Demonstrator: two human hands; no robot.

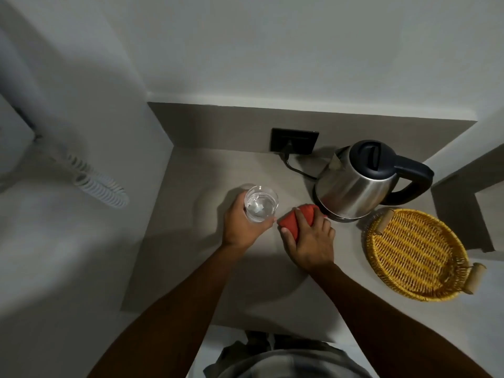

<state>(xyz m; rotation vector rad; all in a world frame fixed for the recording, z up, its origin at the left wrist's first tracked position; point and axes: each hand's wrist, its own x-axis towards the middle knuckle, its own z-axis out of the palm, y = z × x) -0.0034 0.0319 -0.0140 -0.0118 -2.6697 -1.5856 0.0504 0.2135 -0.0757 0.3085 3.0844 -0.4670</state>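
My left hand (241, 226) grips a clear drinking glass (261, 203) from its left side, and the glass stands upright over the grey counter (191, 255). Just to its right, my right hand (311, 241) lies over a bunched red cloth (293, 221) with thumb and fingers curled round it, holding it down on the counter. The cloth touches or nearly touches the base of a steel electric kettle (354, 190) with a black lid and handle.
A round wicker tray (414, 255) with wooden handles sits at the right. The kettle's cord runs to a black wall socket (294, 140) behind it. Walls close off the counter at the back and left. A coiled white cord (101, 186) hangs at the left.
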